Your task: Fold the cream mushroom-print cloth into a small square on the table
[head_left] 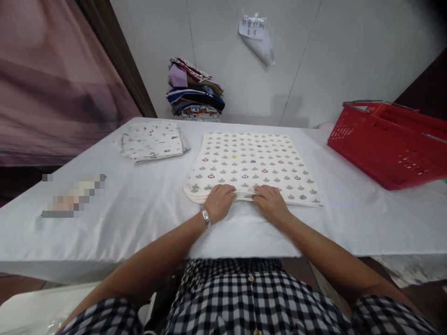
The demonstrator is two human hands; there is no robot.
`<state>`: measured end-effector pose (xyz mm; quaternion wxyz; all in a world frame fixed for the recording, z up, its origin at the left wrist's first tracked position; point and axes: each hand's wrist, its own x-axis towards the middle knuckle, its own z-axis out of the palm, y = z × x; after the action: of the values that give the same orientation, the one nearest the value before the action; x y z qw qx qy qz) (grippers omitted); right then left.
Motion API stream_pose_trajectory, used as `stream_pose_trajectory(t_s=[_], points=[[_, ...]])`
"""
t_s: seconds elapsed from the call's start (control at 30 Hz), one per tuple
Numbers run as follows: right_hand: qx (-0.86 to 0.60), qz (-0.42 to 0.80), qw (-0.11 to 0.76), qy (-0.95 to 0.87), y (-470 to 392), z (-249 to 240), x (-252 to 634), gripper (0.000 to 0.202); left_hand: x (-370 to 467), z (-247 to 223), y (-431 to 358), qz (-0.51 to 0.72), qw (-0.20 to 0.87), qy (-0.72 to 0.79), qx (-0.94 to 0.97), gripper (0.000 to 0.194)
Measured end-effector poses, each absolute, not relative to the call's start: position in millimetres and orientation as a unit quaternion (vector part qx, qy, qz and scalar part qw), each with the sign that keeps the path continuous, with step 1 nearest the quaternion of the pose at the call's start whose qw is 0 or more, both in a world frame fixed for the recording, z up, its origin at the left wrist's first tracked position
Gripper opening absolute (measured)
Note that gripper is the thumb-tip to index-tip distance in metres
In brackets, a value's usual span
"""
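Note:
A cream cloth [251, 163] printed with small grey and coloured mushrooms lies folded in layers on the table, its near edge towards me. My left hand [219, 203], with a silvery band at the wrist, grips that edge left of its middle, fingers curled over the top. A short way to the right, my right hand [272, 204] has closed on the same edge. Both thumbs are mostly hidden. Between the hands the layers part slightly. Beyond my left hand sits another folded white cloth [153, 142] with a sparse print.
A white cloth covers the table [139, 232]. At the right stands a red plastic basket [387, 144] with metal handles. Folded fabrics [195, 93] are stacked by the back wall, below a paper sign [252, 28]. A blurred-out object [75, 195] lies at the left.

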<state>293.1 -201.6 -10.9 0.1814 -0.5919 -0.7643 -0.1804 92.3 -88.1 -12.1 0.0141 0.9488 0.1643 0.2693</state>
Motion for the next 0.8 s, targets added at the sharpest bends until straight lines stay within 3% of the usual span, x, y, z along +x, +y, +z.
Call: stream_pose_trajectory(t_s=[0.3,0.5,0.8], points=[[-0.576,-0.172,0.182,-0.779,-209.3,-9.6,297.4,0.025,85.4,-9.4,-91.4,0.204,0.023,0.107,0.973,0.023],[-0.563,-0.170,0.182,-0.788,-208.0,-10.4,296.8,0.024,90.0,-7.9,-93.0,0.190,0.030,0.157,0.969,0.018],[-0.544,-0.194,0.215,-0.788,-208.3,-15.8,300.7,0.020,102.7,-4.6,-82.4,0.189,-0.095,0.150,0.966,0.019]])
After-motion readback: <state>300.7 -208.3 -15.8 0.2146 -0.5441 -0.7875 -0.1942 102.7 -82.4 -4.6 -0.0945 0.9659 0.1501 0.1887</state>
